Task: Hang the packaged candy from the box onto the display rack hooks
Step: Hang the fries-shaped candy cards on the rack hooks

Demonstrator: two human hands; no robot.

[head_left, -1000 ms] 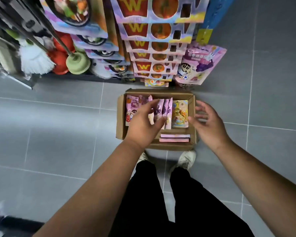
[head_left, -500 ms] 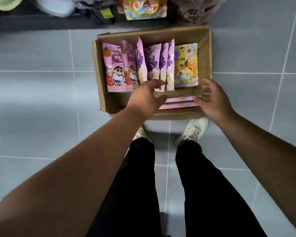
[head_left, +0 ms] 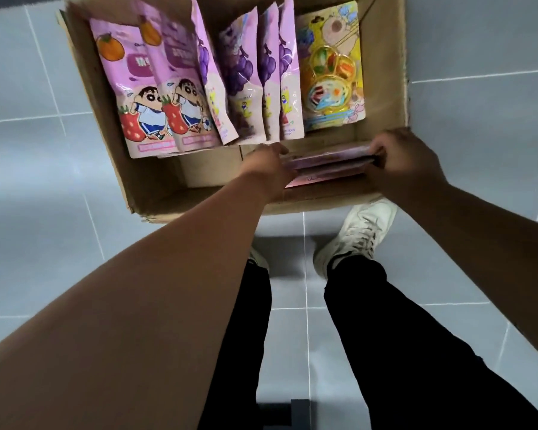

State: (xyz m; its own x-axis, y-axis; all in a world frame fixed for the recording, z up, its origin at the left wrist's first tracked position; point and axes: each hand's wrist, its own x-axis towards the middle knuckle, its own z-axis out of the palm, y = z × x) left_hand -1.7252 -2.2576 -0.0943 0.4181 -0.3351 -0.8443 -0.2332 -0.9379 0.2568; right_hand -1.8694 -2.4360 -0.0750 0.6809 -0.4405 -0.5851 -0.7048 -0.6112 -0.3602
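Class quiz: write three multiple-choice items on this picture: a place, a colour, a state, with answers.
1. Where in the brown cardboard box is the yellow blister-pack candy card? A left end B right end C outside
2. The stack of flat packets is: A pink B green C black
3. The left hand and right hand: A hang idle B lift the box C grip the stack's ends
B, nearest the right wall; A, pink edges show; C, fingers curl round each end.
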